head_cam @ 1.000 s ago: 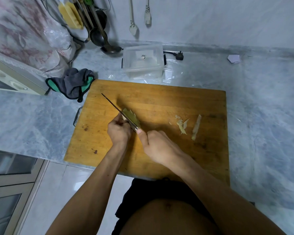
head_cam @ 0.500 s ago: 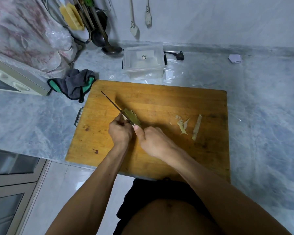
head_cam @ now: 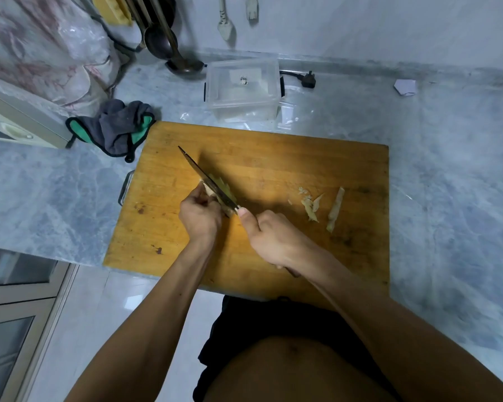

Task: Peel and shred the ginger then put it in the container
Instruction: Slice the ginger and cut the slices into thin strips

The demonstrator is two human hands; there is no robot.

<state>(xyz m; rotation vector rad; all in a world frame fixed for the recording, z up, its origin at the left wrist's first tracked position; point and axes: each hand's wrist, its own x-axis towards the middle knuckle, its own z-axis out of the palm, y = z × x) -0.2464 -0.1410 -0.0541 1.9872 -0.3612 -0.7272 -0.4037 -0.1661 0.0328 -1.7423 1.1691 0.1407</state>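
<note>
Slicing ginger [head_cam: 219,187] w/ knife [head_cam: 206,181], center-left of cutting board [head_cam: 273,158].
Left hand [head_cam: 199,216] pinching ginger, fingers curled; right hand [head_cam: 270,236] gripping knife handle; container [head_cam: 241,85] sitting upper center.

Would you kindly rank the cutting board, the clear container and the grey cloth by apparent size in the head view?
1. cutting board
2. clear container
3. grey cloth, close to the container, which sits farther back, so unsure.
</note>
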